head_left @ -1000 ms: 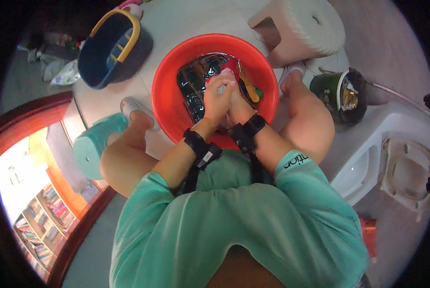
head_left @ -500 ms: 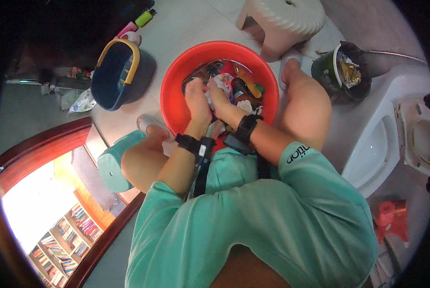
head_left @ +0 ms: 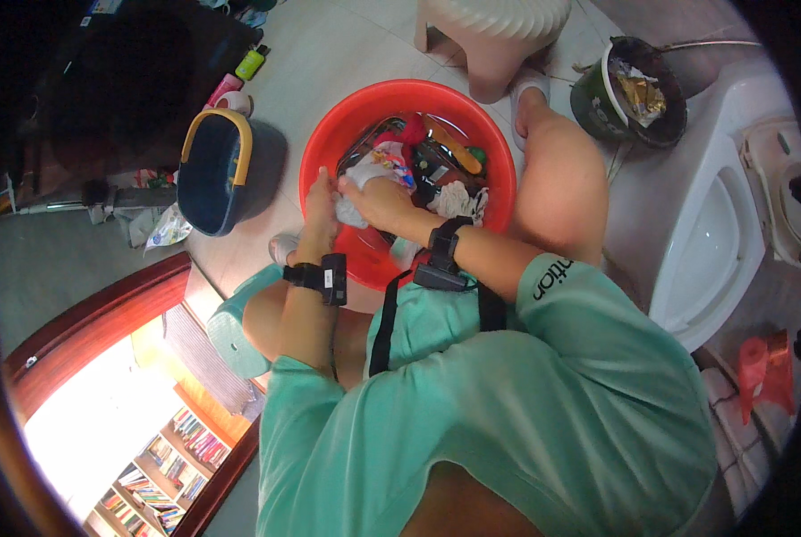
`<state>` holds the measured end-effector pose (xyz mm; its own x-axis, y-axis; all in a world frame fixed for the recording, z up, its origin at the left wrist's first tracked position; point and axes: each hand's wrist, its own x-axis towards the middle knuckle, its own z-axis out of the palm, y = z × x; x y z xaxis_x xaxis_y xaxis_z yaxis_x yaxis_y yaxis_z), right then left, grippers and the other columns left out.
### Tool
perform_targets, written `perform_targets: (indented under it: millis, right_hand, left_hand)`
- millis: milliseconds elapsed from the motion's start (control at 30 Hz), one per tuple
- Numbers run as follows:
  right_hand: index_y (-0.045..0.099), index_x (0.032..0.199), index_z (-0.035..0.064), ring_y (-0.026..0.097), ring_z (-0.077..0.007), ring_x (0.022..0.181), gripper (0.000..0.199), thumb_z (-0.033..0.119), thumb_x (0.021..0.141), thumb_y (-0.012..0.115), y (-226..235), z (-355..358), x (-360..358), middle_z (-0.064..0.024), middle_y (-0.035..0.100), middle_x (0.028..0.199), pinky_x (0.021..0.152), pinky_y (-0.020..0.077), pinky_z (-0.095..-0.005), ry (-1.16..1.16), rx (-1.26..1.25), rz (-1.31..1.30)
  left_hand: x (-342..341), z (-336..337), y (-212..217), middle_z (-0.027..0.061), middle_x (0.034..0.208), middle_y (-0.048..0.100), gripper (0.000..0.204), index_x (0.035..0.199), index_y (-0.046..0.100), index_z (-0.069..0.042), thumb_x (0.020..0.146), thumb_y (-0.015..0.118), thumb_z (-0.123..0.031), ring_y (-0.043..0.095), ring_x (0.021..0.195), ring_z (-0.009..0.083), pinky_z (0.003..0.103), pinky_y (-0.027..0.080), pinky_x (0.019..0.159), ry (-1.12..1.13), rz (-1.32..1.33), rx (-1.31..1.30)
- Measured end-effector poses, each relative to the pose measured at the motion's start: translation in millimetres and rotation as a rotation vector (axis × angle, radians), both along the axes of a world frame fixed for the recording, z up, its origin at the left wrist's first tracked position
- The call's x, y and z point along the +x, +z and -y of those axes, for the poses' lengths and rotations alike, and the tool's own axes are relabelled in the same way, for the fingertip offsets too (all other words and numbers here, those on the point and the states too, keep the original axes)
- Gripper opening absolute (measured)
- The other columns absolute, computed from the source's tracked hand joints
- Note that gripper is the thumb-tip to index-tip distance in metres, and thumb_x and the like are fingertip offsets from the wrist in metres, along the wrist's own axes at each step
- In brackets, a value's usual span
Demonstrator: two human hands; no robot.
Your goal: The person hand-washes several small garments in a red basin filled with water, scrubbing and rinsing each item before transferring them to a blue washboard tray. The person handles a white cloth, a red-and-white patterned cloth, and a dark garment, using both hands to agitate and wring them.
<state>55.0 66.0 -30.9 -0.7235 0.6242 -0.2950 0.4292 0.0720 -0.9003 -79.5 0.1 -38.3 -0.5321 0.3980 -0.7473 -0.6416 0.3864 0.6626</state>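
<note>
Between my two hands, over the left side of a red basin [head_left: 324,134], is a wet-looking white cloth [head_left: 350,213] with a coloured print on its far part. My left hand [head_left: 321,204] is closed on the cloth's left edge near the basin rim; its fingers are partly hidden. Reaching in from the right, my right hand [head_left: 379,200] is closed around the cloth. Beside it in the basin lie a yellow-brown flat-handled tool [head_left: 454,145], a bunched red piece [head_left: 413,130] and a white stringy cloth [head_left: 458,202]. Dark items lie under them.
A dark blue bucket [head_left: 262,170] with a yellow handle stands left of the basin. Beyond are a beige stool [head_left: 499,22] and a lined waste bin [head_left: 588,103]. A white squat toilet [head_left: 700,259] is at right. A teal stool [head_left: 230,336] sits near my left leg.
Both my hands have shifted left and nearer to me, drawing the white cloth toward the basin's left rim. The whole view has shifted slightly.
</note>
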Motion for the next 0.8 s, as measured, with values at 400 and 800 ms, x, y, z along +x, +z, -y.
perform_targets:
  millis: [400, 800]
  right_hand:
    - [0.065, 0.102, 0.0022, 0.063, -0.0394, 0.097, 0.031, 0.026, 0.083, 0.060, -37.8, -33.0, -3.7, -0.0232, 0.066, 0.101, 0.085, 0.0488, -0.0452, 0.038, -0.055, -0.171]
    - [0.063, 0.096, 0.0104, 0.063, -0.0253, 0.088, 0.034, 0.036, 0.088, 0.042, -45.1, -61.4, -6.4, -0.0096, 0.066, 0.094, 0.079, 0.0510, -0.0377, -0.447, -1.401, -0.409]
  left_hand:
    - [-19.1, -3.8, -16.4, 0.0094, 0.110, 0.064, 0.037, 0.112, 0.061, 0.000, 0.093, 0.058, -0.031, 0.062, 0.094, 0.0159, 0.032, 0.049, 0.082, -0.407, -0.323, -0.031]
    - [82.0, -29.7, 26.7, 0.0162, 0.104, 0.063, 0.027, 0.091, 0.064, 0.001, 0.075, 0.074, -0.018, 0.057, 0.103, 0.0312, 0.041, 0.044, 0.091, -0.725, -1.419, 0.228]
